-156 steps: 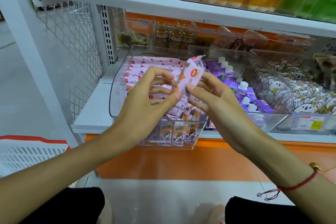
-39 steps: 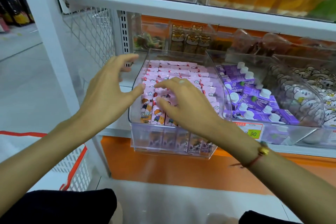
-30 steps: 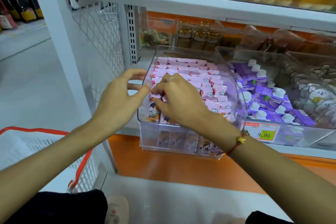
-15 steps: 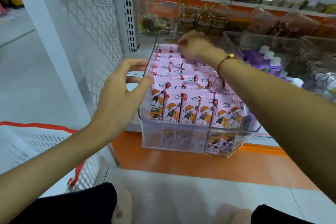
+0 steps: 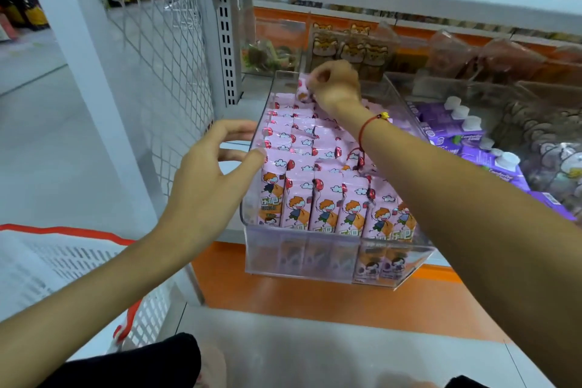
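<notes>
Now, head view, right hand [image 5: 335, 85]: reaching deep to the back of the clear bin [image 5: 315, 264], fingers curled, pinching one pink packet [image 5: 302, 93] near its top.
Pink packet: at the bin's back left corner, raised above its neighbours and a little tilted, lower part down among the rows.
Left hand [image 5: 214, 173]: wide and relaxed, holding nothing; thumb tip touching the bin's left wall near the front, fingers spread just outside it.
Bin: on the shelf [image 5: 252, 91], front end jutting past the shelf lip, packed with upright rows of pink packets [image 5: 327, 208].
Doing it well: I'd brace the bin with that left hand so it can't slide on the shelf. I'd move the packet straight along its own slot so it drags no neighbour, and lift the right forearm clear of the middle rows so nothing gets flattened.
Watch for: the red bracelet [image 5: 373, 121] has a loose cord dangling onto the packets, and it might snag one.
Hidden: the right fingertips are tucked behind the knuckles, so the depth of the pinch is unclear; the forearm covers the right-hand rows.
Hard to make out: whether the packet is going in or coming out; the lower layer blurs behind the bin's front wall.
Cut off: purple cartons [image 5: 469, 148] in the next bin and the white basket [image 5: 63, 264] at lower left both run out of frame.
</notes>
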Demonstrator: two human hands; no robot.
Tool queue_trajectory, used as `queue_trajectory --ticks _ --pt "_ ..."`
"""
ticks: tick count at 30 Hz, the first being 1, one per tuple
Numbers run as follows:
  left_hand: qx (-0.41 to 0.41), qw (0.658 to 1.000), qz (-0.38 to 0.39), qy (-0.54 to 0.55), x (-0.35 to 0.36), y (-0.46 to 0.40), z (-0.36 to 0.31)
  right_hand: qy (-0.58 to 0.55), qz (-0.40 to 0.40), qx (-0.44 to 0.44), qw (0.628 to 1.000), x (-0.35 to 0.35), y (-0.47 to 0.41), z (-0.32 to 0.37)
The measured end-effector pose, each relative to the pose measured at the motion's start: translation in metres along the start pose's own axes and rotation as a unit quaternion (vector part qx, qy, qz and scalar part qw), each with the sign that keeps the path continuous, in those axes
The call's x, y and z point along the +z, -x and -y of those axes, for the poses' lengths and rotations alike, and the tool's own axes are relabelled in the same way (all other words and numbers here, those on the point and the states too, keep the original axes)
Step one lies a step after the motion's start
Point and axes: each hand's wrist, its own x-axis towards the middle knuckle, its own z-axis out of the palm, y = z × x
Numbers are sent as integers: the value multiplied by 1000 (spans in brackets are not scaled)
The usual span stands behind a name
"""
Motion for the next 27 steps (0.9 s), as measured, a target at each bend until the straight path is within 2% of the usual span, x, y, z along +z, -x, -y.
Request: queue_trajectory --ticks 2,5,9,12,14,18,22,25,27 --pt "-2 1000 0 -5 0 -1 -1 -115 -42 15 992 -6 1 9" --pt "-6 1000 6 -17 -2 -3 -2 -303 -120 13 945 -18 17 20" --pt "14 999 -27 -45 -7 -4 -10 -407 -206 55 888 -44 55 19" --pt "70 996 -49 -40 1 1 -29 -448 -154 86 876 -71 93 12" --pt "108 993 -17 -39 15 10 -42 -451 -108 92 881 -88 119 8" --pt "207 969 48 -124 45 23 -58 -437 -53 92 893 -115 155 2" --pt "196 964 115 -141 68 29 -55 -431 -57 77 897 -131 178 -6" --pt "128 977 169 -28 77 39 -48 -425 -47 52 903 -138 187 -13" --pt "95 979 179 31 78 41 -44 -418 -35 52 906 -140 190 -17"
